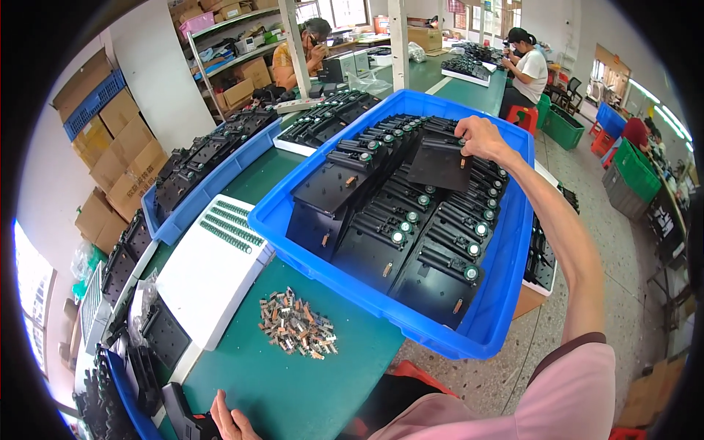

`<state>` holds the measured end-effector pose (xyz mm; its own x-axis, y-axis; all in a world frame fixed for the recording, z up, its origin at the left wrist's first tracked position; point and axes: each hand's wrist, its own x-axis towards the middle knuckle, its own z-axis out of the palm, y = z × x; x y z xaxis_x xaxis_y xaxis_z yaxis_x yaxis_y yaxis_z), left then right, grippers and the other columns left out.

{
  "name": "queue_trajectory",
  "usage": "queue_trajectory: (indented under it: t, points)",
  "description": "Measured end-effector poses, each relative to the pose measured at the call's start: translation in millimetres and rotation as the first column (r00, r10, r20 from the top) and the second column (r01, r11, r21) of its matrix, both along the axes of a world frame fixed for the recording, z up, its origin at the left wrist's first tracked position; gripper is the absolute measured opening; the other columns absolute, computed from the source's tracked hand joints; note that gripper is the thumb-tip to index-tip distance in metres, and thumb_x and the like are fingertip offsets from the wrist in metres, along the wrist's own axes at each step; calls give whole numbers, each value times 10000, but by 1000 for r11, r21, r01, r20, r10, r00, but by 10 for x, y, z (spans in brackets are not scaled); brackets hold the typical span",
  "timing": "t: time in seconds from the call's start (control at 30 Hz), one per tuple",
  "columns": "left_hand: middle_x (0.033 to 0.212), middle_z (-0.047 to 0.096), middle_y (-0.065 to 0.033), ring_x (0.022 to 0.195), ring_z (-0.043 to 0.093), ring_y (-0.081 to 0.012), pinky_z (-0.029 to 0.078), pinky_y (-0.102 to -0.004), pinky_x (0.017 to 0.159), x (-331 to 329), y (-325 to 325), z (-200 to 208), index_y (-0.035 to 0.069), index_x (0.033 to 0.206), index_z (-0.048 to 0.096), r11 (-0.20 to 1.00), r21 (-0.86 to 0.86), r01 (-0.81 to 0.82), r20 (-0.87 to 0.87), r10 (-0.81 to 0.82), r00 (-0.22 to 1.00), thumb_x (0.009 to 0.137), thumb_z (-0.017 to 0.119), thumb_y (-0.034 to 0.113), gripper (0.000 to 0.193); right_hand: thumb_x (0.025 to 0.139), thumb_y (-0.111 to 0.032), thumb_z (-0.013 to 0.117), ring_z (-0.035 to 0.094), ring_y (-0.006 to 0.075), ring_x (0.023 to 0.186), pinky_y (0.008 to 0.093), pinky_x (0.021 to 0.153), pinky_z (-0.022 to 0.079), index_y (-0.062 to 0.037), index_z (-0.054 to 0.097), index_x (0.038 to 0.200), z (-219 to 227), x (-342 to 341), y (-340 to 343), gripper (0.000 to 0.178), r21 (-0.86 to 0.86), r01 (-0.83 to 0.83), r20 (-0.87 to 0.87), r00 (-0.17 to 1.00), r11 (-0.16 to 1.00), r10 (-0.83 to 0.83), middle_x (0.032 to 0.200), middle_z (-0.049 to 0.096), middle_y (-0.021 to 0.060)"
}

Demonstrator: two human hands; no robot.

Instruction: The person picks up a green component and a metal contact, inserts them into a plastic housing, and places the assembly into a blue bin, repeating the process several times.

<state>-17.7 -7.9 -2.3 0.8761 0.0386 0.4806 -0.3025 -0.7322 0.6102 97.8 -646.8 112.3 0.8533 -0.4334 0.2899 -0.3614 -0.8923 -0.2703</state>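
Note:
My right hand (480, 138) reaches over a large blue plastic bin (330, 275), its fingers closed at the edge of a flat black panel (438, 165). That panel has a small copper-coloured piece near its corner. Beneath it, the bin holds rows of similar black panels (370, 242), each with a black tube along one end and a round pale disc. My left hand (231, 419) lies low on the green table, partly cut off by the picture's edge, fingers stretched out with nothing seen in them. Beside it is a black object (182, 412) I cannot make out.
A pile of small metal-and-brown parts (296, 324) lies on the green table (293, 400). Green springs (231, 226) line a white foam board (209, 282). A shallower blue tray (209, 187) holds more black panels. Other people work farther back, near red stools (522, 117).

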Motion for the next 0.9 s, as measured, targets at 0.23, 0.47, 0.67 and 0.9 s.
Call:
queue_trajectory:
  t: [0.23, 0.47, 0.67, 0.9]
  points:
    - [1218, 580, -222, 1070, 579, -351, 456, -398, 927, -1, 39, -19, -59, 1298, 569, 999, 38, 25, -91, -21, 996, 1016, 516, 187, 377, 612, -43, 781, 691, 331, 960, 406, 840, 535, -50, 731, 1003, 191, 27, -194, 394, 55, 34, 52, 998, 998, -37, 963, 726, 165]
    - [1202, 584, -228, 1053, 570, -361, 446, -400, 944, 21, 21, 15, -66, 1288, 571, 993, 101, 55, -108, -44, 993, 1008, 525, 159, 362, 618, -60, 789, 689, 268, 885, 380, 772, 543, -63, 703, 1058, 226, 6, -452, 448, -6, 145, 191, 972, 989, -141, 922, 712, 115]
    - [1210, 585, -231, 1064, 569, -363, 444, -402, 951, 22, 14, 25, -70, 1278, 573, 992, 112, 49, -124, -35, 992, 1008, 532, 171, 364, 641, -63, 739, 685, 328, 897, 417, 792, 533, -41, 686, 1039, -81, 38, -252, 402, -125, 76, 161, 985, 989, -56, 942, 711, 156]
    - [1223, 583, -239, 1081, 569, -363, 443, -405, 963, 41, 19, 20, -77, 1271, 577, 994, 94, 60, -115, -49, 992, 1008, 538, 174, 366, 671, -15, 641, 654, 376, 961, 473, 809, 512, -32, 679, 981, -167, 176, -68, 313, -187, 36, 124, 992, 982, -13, 973, 702, 175]
